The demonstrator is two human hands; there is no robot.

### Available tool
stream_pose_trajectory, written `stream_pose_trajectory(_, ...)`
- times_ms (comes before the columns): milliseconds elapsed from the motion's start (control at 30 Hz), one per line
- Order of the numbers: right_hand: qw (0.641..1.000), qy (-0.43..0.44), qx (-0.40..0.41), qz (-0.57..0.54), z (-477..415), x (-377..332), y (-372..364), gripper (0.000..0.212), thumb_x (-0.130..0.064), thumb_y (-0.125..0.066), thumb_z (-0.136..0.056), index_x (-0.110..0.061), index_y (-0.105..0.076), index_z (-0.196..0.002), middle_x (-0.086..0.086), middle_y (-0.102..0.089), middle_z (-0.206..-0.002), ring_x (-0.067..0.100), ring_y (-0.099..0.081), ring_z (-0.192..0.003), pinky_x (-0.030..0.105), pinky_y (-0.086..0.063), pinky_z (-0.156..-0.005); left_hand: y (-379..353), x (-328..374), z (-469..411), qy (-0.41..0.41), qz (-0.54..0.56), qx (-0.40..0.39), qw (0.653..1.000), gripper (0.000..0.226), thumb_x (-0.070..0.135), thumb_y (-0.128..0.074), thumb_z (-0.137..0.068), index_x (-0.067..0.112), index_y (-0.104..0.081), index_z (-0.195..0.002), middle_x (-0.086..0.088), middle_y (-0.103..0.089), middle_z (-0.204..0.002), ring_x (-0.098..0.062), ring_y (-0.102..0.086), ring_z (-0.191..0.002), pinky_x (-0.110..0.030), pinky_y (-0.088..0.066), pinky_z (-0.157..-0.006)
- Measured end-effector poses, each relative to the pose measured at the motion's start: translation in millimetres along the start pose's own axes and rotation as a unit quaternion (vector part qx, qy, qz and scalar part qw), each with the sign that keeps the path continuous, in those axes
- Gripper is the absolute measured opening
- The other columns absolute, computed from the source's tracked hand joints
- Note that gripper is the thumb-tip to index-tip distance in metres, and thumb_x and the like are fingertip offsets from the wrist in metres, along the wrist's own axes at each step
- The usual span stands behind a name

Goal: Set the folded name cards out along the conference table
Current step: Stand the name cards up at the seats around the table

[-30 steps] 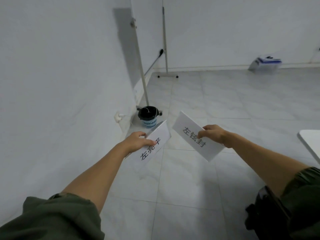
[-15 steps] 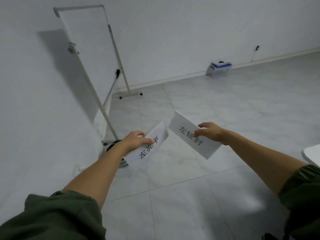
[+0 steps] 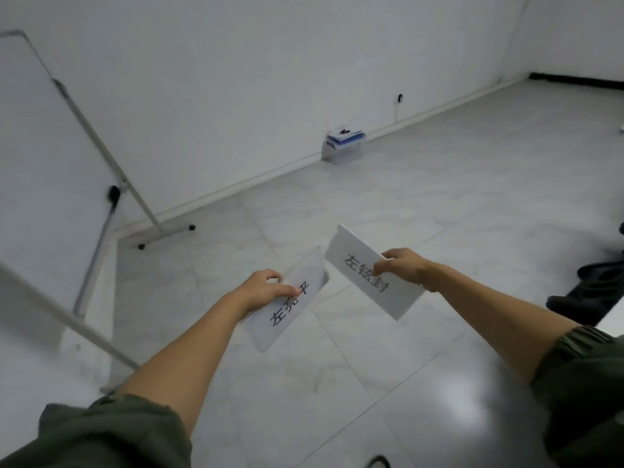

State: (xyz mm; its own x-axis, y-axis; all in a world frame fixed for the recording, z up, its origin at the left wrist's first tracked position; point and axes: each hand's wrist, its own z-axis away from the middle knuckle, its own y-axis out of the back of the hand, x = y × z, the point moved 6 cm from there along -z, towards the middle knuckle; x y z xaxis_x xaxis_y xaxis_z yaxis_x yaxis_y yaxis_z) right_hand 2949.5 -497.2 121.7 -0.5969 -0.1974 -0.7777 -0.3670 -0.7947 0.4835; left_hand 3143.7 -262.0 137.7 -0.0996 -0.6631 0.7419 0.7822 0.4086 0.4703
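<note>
I hold two white folded name cards with black printed characters out in front of me, above the tiled floor. My left hand (image 3: 266, 288) pinches the upper edge of the left name card (image 3: 287, 312), which tilts down to the left. My right hand (image 3: 403, 269) grips the right name card (image 3: 363, 271) at its right side, thumb on the printed face. The two cards almost meet at their near corners. A white corner of the conference table (image 3: 613, 320) shows at the right edge.
A whiteboard on a wheeled stand (image 3: 50, 157) leans at the left by the wall. A small white-and-blue box (image 3: 343, 143) lies on the floor against the far wall. Dark shoes or legs (image 3: 594, 282) appear beside the table corner at right.
The view has swung to the right: the whiteboard slid to the left edge, the black bin dropped out of sight, and dark shapes appeared at right. Both hands keep their cards.
</note>
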Motion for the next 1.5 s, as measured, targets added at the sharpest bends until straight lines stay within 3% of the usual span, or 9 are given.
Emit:
stream_pose_trajectory(167, 1.000, -0.005, 0.024, -0.012, -93, -23, 68, 0.026, -0.023, -0.067, -0.083, -0.012, -0.069, -0.106, 0.011, -0.072, -0.095, 0.027, -0.068, -0.081, 0.027, -0.053, -0.064, 7, 82, -108, -0.027, 0.017, -0.009, 0.999, 0.048, 0.024, -0.084, -0.071, 0.016, -0.057, -0.110, -0.011, -0.066, -0.109, -0.025, -0.070, -0.081, -0.036, -0.058, -0.074)
stream_pose_trajectory(333, 0.999, -0.030, 0.039, -0.022, -164, -11, 122, 0.033, -0.027, -0.070, -0.075, -0.013, -0.071, -0.105, 0.011, -0.072, -0.096, 0.029, -0.070, -0.086, 0.028, -0.054, -0.066, -15, 135, -204, -0.024, -0.013, -0.059, 0.998, 0.045, 0.024, -0.084, -0.071, 0.019, -0.056, -0.107, -0.011, -0.068, -0.104, -0.026, -0.071, -0.081, -0.039, -0.059, -0.075)
stream_pose_trajectory(467, 0.994, -0.058, 0.077, -0.044, -227, 8, 180, 0.029, -0.022, -0.068, -0.080, -0.011, -0.071, -0.108, 0.013, -0.072, -0.099, 0.031, -0.069, -0.089, 0.030, -0.056, -0.070, -40, 195, -300, -0.040, -0.038, -0.105, 0.993, 0.047, 0.024, -0.084, -0.071, 0.018, -0.056, -0.108, -0.012, -0.069, -0.103, -0.029, -0.071, -0.083, -0.041, -0.059, -0.075)
stream_pose_trajectory(633, 0.982, -0.102, 0.147, -0.062, -291, 29, 267, 0.038, -0.032, -0.070, -0.071, -0.012, -0.071, -0.104, 0.012, -0.073, -0.096, 0.028, -0.069, -0.083, 0.028, -0.054, -0.065, -72, 288, -413, -0.088, -0.076, -0.162, 0.980, 0.034, 0.025, -0.084, -0.070, 0.024, -0.055, -0.088, -0.012, -0.069, -0.104, -0.032, -0.071, -0.089, -0.048, -0.057, -0.083)
stream_pose_trajectory(800, 0.960, -0.128, 0.226, -0.099, -335, 37, 352, 0.025, -0.021, -0.069, -0.080, -0.013, -0.072, -0.103, 0.013, -0.073, -0.097, 0.032, -0.070, -0.089, 0.035, -0.057, -0.075, -101, 392, -506, -0.141, -0.134, -0.211, 0.958, 0.049, 0.033, -0.084, -0.070, 0.022, -0.055, -0.108, -0.013, -0.066, -0.110, -0.030, -0.070, -0.090, -0.049, -0.056, -0.087)
stream_pose_trajectory(900, 0.942, -0.162, 0.265, -0.124, -345, 61, 396, 0.029, -0.024, -0.072, -0.076, -0.012, -0.072, -0.102, 0.013, -0.073, -0.096, 0.032, -0.071, -0.089, 0.035, -0.057, -0.074, -149, 449, -551, -0.154, -0.167, -0.263, 0.938, 0.072, 0.037, -0.086, -0.065, 0.018, -0.051, -0.125, -0.014, -0.066, -0.112, -0.030, -0.070, -0.089, -0.049, -0.056, -0.086)
stream_pose_trajectory(1000, 0.927, -0.190, 0.287, -0.146, -351, 93, 433, 0.043, -0.036, -0.071, -0.060, -0.014, -0.073, -0.098, 0.012, -0.074, -0.094, 0.030, -0.071, -0.086, 0.028, -0.055, -0.065, -200, 495, -582, -0.173, -0.195, -0.302, 0.917, 0.075, 0.039, -0.085, -0.063, 0.019, -0.051, -0.126, -0.015, -0.066, -0.113, -0.030, -0.069, -0.091, -0.050, -0.054, -0.089)
stream_pose_trajectory(1267, 0.887, -0.235, 0.352, -0.183, -387, 188, 569, 0.024, -0.025, -0.069, -0.081, -0.010, -0.073, -0.099, 0.009, -0.072, -0.090, 0.023, -0.067, -0.077, 0.028, -0.052, -0.065, -361, 614, -664, -0.204, -0.252, -0.366, 0.872, 0.083, 0.041, -0.083, -0.068, 0.019, -0.044, -0.138, -0.014, -0.063, -0.117, -0.028, -0.068, -0.093, -0.048, -0.054, -0.089)
stream_pose_trajectory(1500, 0.852, -0.255, 0.400, -0.222, -391, 254, 691, 0.028, -0.029, -0.072, -0.074, -0.010, -0.074, -0.095, 0.013, -0.073, -0.099, 0.027, -0.071, -0.086, 0.033, -0.056, -0.070, -490, 727, -700, -0.224, -0.255, -0.415, 0.844, 0.083, 0.036, -0.082, -0.072, 0.015, -0.041, -0.141, -0.015, -0.061, -0.122, -0.028, -0.067, -0.095, -0.038, -0.054, -0.082)
